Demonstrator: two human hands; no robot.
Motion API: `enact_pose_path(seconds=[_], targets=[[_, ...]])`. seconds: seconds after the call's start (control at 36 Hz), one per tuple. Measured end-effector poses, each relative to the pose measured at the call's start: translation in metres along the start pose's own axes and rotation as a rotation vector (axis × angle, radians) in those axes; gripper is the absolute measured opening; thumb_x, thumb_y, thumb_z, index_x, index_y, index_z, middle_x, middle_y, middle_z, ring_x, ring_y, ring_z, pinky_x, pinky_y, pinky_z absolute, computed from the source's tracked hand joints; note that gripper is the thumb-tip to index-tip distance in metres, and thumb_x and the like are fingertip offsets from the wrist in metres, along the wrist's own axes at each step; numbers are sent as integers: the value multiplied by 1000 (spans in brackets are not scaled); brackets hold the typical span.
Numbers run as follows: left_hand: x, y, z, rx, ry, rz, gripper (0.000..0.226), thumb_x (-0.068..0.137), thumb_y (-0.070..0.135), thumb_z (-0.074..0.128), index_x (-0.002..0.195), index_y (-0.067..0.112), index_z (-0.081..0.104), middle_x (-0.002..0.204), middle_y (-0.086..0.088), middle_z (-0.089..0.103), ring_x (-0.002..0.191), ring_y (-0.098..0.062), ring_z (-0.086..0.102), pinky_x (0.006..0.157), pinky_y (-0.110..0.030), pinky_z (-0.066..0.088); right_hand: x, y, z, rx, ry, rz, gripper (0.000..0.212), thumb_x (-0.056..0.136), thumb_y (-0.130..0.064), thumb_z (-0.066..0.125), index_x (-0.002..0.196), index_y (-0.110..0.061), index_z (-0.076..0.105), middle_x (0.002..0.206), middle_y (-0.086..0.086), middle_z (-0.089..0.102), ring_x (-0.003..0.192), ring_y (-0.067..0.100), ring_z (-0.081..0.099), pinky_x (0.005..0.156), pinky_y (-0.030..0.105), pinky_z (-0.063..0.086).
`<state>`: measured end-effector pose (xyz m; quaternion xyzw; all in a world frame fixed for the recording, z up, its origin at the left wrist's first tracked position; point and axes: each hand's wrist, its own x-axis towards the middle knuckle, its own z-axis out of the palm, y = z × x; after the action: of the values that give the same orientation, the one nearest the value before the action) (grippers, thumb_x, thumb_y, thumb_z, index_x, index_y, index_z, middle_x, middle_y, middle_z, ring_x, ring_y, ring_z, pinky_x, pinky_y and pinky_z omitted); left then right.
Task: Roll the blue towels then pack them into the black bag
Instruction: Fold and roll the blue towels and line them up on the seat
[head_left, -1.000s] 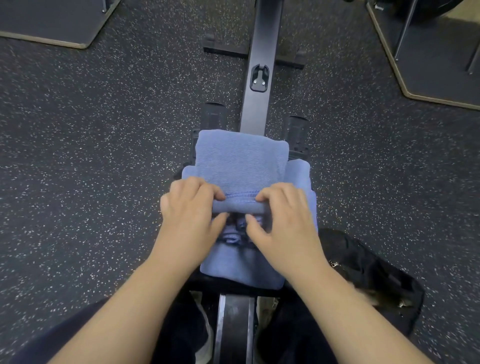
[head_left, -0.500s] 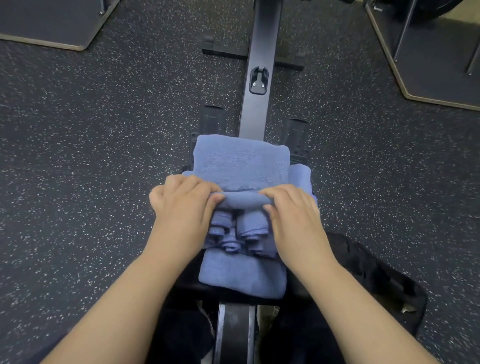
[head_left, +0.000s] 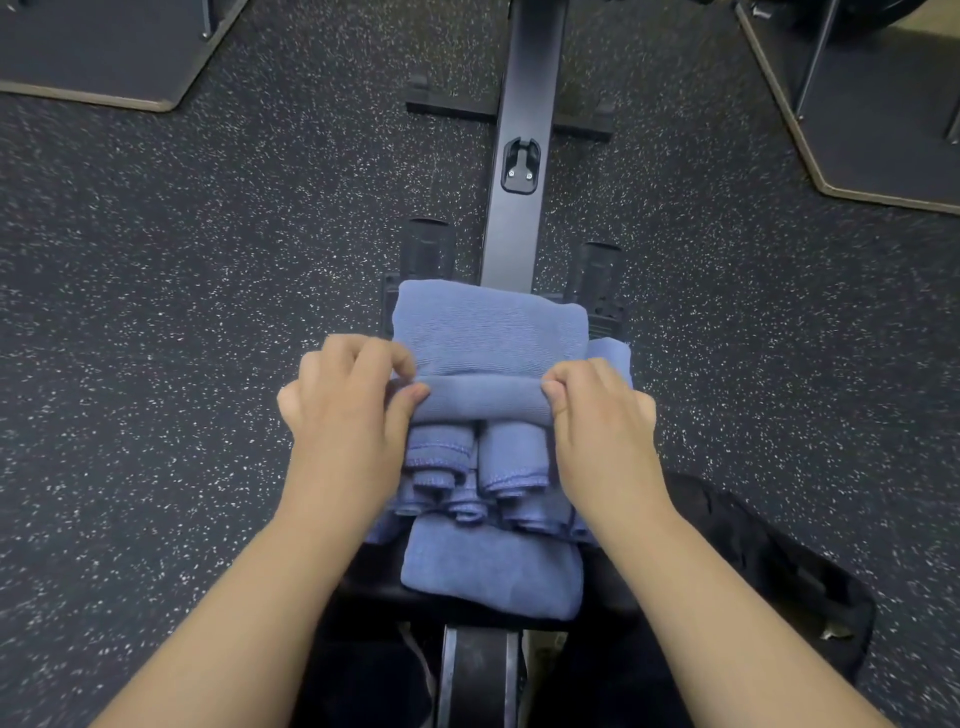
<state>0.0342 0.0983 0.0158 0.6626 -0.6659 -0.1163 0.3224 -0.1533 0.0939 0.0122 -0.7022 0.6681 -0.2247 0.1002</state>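
Nearest the viewer, below both wrists, a flat folded blue terry towel (head_left: 491, 577) lies on the dark seat of a rowing machine, its near edge hanging slightly over. To the right of the right forearm, on the floor, sits a soft black fabric bag (head_left: 779, 577); whether it is open cannot be told from here. Just beyond the flat towel, between the two wrists, several small finished blue towel rolls (head_left: 511, 460) lie side by side, ends toward the viewer.

Across the tops of those rolls, the hands hold a partly rolled blue towel (head_left: 480, 397). The left hand (head_left: 348, 410) has its fingers curled over the left end of this roll, thumb tucked under it. The right hand (head_left: 597, 410) grips the right end the same way. The unrolled remainder of the towel (head_left: 488, 327) lies flat just past the fingertips.

Farther still, the black metal rail of the rowing machine (head_left: 522, 156) runs away over a dark speckled rubber floor (head_left: 208, 312).

The step in hand appears to be rolling, with packing not yet begun. The next move likely calls for both hands to turn the roll away evenly, keeping it tight and its ends square.
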Motion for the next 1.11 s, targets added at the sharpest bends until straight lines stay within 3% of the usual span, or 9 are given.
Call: enact_pose_path(seconds=[0.08,0.19,0.25,0.33,0.44,0.53,0.72,0.89,1.11], targets=[[-1,-2,-1,-16,-2,36,23,87,9,56,86,32,51,98,9,39,89,-7,24,78,-33,16,-1,1,1,13,136,8,27,92,-38,43,84,-22,64,91,-7,51,87,13,36,69,26,12],[-1,0,2,31,-35,54,23,87,11,47,83,26,64,95,15,42,91,-10,29,70,-26,10,-1,0,-2,85,279,-70,4,82,-18,63,81,-14,63,87,3,56,85,16,39,70,26,22],[-2,2,3,36,-50,38,22,86,14,46,85,25,63,95,16,42,92,-4,24,70,-24,10,-2,-1,-1,177,263,-124,3,82,-6,60,81,-9,61,84,7,57,82,15,41,72,22,28],[-4,4,4,13,-71,14,10,82,30,53,90,28,60,98,15,39,95,-2,22,73,-23,11,-4,-2,5,226,218,-153,16,82,-7,44,82,-6,60,85,9,57,83,17,43,75,22,32],[-6,3,7,27,-117,16,30,75,31,77,98,26,58,104,12,33,104,-12,29,79,-22,10,-4,-3,7,203,192,-119,22,72,-3,41,86,-7,58,90,8,57,87,18,41,78,20,29],[-5,4,9,23,-125,-6,34,74,26,77,102,25,57,107,12,32,109,-12,27,82,-22,10,-5,-2,8,181,134,-113,36,62,3,47,95,-9,57,98,5,55,93,18,40,81,27,32],[-3,1,11,14,-92,39,23,85,26,64,107,25,57,109,15,28,109,-12,28,80,-22,10,-2,12,4,170,30,-149,42,75,-9,57,110,-30,47,113,-7,54,109,11,40,84,23,19],[2,-3,13,6,-83,45,20,90,33,48,105,28,59,109,22,33,110,-11,28,83,-26,12,2,16,4,165,-6,-137,29,84,-15,53,112,-21,59,111,-8,57,108,7,40,84,20,16],[13,-6,19,-51,-91,54,44,92,47,27,109,26,61,103,15,41,105,-12,29,87,-34,17,9,17,7,143,-18,-113,35,92,-29,35,117,-21,59,111,-6,57,107,12,35,85,22,16]])
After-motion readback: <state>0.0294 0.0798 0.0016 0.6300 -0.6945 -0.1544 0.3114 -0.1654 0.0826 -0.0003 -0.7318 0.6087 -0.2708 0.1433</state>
